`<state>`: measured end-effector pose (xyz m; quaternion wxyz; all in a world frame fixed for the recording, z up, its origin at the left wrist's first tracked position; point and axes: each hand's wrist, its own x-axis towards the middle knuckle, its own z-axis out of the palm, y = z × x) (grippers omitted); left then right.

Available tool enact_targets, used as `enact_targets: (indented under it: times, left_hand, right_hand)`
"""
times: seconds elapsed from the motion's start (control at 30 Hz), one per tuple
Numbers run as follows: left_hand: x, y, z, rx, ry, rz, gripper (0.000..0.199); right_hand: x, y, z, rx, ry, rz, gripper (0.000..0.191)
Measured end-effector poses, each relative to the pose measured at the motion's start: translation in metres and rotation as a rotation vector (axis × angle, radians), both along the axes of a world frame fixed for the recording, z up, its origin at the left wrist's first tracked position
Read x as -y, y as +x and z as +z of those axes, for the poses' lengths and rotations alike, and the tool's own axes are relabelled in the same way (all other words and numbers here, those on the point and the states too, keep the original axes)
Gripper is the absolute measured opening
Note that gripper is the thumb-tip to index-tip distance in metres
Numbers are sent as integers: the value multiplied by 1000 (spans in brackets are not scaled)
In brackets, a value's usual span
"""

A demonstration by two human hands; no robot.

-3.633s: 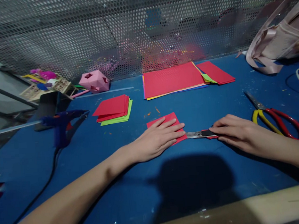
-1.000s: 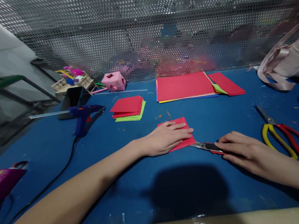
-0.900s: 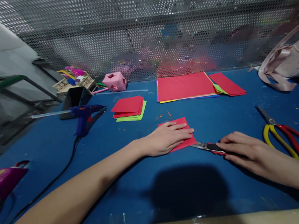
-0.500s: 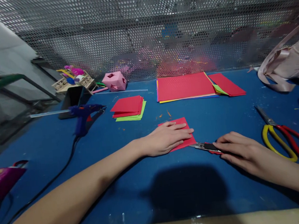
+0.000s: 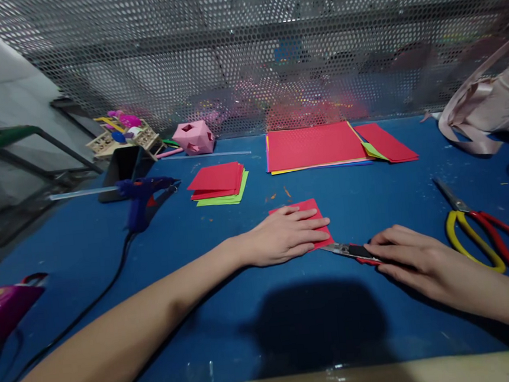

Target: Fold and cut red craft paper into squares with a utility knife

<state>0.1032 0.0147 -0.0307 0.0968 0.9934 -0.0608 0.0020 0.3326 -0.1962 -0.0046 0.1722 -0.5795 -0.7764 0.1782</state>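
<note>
My left hand (image 5: 287,234) lies flat on a square of red paper (image 5: 305,205), fingers stretched out to the right and covering much of it. In my right hand (image 5: 414,260) is a utility knife (image 5: 358,251) with a dark and red handle. Its blade points left and reaches the paper's lower right corner; whether the tip is under the sheet or beside it, I cannot tell. Right of that hand lies a pair of scissors (image 5: 463,208) with one yellow and one red handle. A stack of red and green paper squares (image 5: 218,181) sits beyond my left forearm.
Larger coloured sheets (image 5: 317,145) and a red strip (image 5: 386,142) lie at the back. A blue glue gun (image 5: 139,195), its cord, a dark phone (image 5: 123,167) and a pink paper polyhedron (image 5: 194,138) are at left. A perforated metal screen (image 5: 234,56) borders the table; a bag (image 5: 496,104) stands right.
My left hand has settled slightly lower, so it hides more of the paper's near edge. My right hand and the knife have shifted a touch to the right.
</note>
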Motion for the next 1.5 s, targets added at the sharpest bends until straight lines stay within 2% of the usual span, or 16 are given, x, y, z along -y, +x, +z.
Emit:
enact_targets:
  times: [0.47, 0.8, 1.0, 1.1, 1.23, 1.33, 1.5]
  left_hand:
    - [-1, -1, -1, -24, -27, 22, 40]
    - [0, -1, 0, -42, -42, 16, 40]
    - [-1, -2, -1, 44, -179, 110, 43]
    - [-1, -4, 7, 33, -238, 226, 51]
    - [1, -6, 23, -74, -247, 390, 80]
    - [4, -7, 30, -122, -221, 402, 94]
    - [3, -9, 26, -121, -169, 376, 95]
  right_hand:
    - [1, -4, -5, -7, 19, 19, 35]
    - [1, -15, 3, -6, 31, 35, 37]
    - [5, -2, 4, -33, 33, -19, 35]
    - [5, 4, 7, -37, 44, -40, 33]
    - [4, 15, 6, -37, 78, -88, 29]
    - [3, 23, 0, -21, 110, -160, 29]
    - [1, 28, -10, 40, 151, -220, 31]
